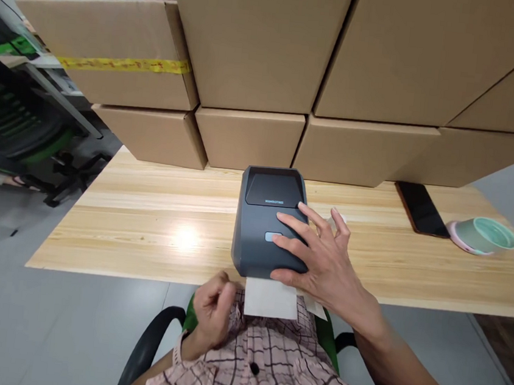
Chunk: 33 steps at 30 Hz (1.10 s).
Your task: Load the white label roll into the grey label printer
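A dark grey label printer (251, 247) stands at the front edge of the wooden table, with a blank white label (271, 299) sticking out of its front and hanging over the edge. Over the printer's right side lies my right hand (326, 261), fingers spread; one fingertip touches the light-blue button (270, 237) on the lid, and the thumb rests by the front edge. My left hand (215, 307) is curled into a loose fist left of the label, in front of the table edge, with nothing visible in it.
Brown cardboard boxes (258, 45) form a stacked wall behind the printer. A phone (420, 208) and a mint-green cup (482, 234) sit at the right of the table (143, 229). More pale paper (316, 309) hangs under my right wrist. An office chair (17, 112) stands at far left.
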Tool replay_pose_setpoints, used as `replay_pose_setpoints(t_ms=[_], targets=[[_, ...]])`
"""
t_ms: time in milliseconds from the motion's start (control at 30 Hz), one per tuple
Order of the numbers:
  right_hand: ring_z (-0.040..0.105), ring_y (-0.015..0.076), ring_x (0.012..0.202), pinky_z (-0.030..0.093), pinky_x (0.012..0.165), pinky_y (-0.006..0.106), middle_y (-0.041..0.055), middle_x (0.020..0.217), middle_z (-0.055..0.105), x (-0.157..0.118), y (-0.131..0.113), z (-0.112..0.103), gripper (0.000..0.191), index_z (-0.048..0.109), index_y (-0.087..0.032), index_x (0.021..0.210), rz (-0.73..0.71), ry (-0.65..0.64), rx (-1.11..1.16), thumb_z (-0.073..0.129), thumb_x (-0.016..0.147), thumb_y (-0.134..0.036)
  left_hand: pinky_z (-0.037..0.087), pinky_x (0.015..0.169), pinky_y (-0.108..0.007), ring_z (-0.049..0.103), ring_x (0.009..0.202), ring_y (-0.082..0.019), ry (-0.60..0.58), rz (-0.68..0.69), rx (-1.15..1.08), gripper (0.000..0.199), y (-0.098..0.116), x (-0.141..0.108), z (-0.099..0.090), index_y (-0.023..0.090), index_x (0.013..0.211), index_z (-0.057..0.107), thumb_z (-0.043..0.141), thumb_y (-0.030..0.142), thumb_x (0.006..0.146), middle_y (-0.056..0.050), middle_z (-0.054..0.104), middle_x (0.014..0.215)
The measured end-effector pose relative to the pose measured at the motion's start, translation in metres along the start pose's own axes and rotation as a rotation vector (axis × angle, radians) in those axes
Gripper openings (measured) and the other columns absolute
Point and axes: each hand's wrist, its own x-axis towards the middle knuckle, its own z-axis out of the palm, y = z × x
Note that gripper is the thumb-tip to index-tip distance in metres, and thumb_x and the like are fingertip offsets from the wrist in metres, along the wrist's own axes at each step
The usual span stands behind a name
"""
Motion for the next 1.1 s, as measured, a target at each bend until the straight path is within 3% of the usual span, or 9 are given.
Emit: replay_pose_setpoints(t_ms=[67,100,167,233,300,467,633,833,1100], targets=[[0.029,0.0349,0.158,0.008,0.126,0.068,0.005,0.162,0.049,-0.005,0.004,0.007,0.051,0.06,-0.034,0.129,0.015,-0.005,0.084,0.045,0.098,-0.072,0.052,0.079,-0.031,0.063,0.085,-0.018,0.17,0.156,0.084,0.02,-0.003,0.006,-0.002,0.021,0.093,0.069,0.055,0.033,0.101,-0.003,0.066,0.088],[0.026,0.0357,0.16,0.008,0.126,0.069,0.0069,0.168,0.039,-0.011,0.005,0.012,0.056,0.057,-0.033,0.134,0.042,0.014,0.129,0.044,0.097,-0.074,0.053,0.096,-0.039,0.065,0.11,-0.024,0.158,0.186,0.13,0.026,-0.004,0.01,-0.002,0.023,0.119,0.068,0.056,0.035,0.1,-0.008,0.069,0.115],[0.023,0.0384,0.16,0.011,0.125,0.071,0.0115,0.175,0.02,-0.025,0.004,0.025,0.072,0.045,-0.033,0.149,0.137,0.075,0.21,0.044,0.094,-0.079,0.037,0.122,-0.05,0.041,0.15,-0.031,0.008,0.149,0.177,0.06,-0.003,0.016,0.001,0.026,0.157,0.043,0.056,0.042,0.101,-0.013,0.046,0.161],[0.023,0.0403,0.16,0.013,0.124,0.073,0.0146,0.176,0.017,-0.04,0.0,0.036,0.086,0.029,-0.032,0.161,0.257,0.131,0.27,0.045,0.092,-0.081,0.026,0.129,-0.051,0.023,0.161,-0.031,-0.137,0.061,0.121,0.07,-0.003,0.019,0.005,0.031,0.166,0.024,0.051,0.045,0.103,-0.01,0.024,0.174],[0.026,0.04,0.159,0.013,0.124,0.073,0.014,0.174,0.024,-0.05,-0.006,0.041,0.089,0.021,-0.034,0.165,0.329,0.153,0.307,0.045,0.093,-0.08,0.023,0.131,-0.049,0.018,0.163,-0.029,-0.187,0.008,0.061,0.068,-0.003,0.018,0.008,0.034,0.167,0.02,0.048,0.044,0.105,-0.006,0.019,0.176],[0.03,0.0392,0.158,0.014,0.126,0.07,0.0094,0.173,0.03,-0.053,-0.013,0.037,0.084,0.023,-0.037,0.165,0.336,0.183,0.339,0.044,0.095,-0.079,0.011,0.134,-0.051,0.013,0.164,-0.03,-0.099,0.059,0.123,0.059,-0.004,0.018,0.013,0.037,0.163,0.032,0.043,0.048,0.106,-0.002,0.028,0.174],[0.031,0.0398,0.157,0.019,0.126,0.069,0.011,0.173,0.029,-0.053,-0.012,0.042,0.088,0.016,-0.034,0.168,0.347,0.195,0.392,0.043,0.096,-0.077,0.019,0.133,-0.045,0.019,0.163,-0.027,-0.075,-0.035,-0.036,0.059,-0.011,0.01,0.021,0.035,0.165,0.029,0.04,0.045,0.107,-0.003,0.025,0.175],[0.029,0.0401,0.158,0.017,0.127,0.07,0.0097,0.173,0.029,-0.062,-0.018,0.055,0.087,0.012,-0.035,0.168,0.401,0.22,0.427,0.046,0.098,-0.073,0.026,0.132,-0.048,0.024,0.161,-0.031,-0.039,-0.066,-0.18,0.065,-0.022,0.003,0.03,0.028,0.165,0.029,0.039,0.053,0.106,-0.009,0.024,0.175],[0.028,0.0407,0.158,0.016,0.127,0.071,0.0061,0.174,0.026,-0.063,-0.018,0.042,0.087,0.017,-0.038,0.167,0.401,0.166,0.544,0.035,0.095,-0.082,0.015,0.133,-0.054,0.001,0.165,-0.03,0.001,0.027,0.001,0.068,-0.016,0.009,0.031,0.036,0.164,0.032,0.031,0.067,0.103,-0.002,0.02,0.176]])
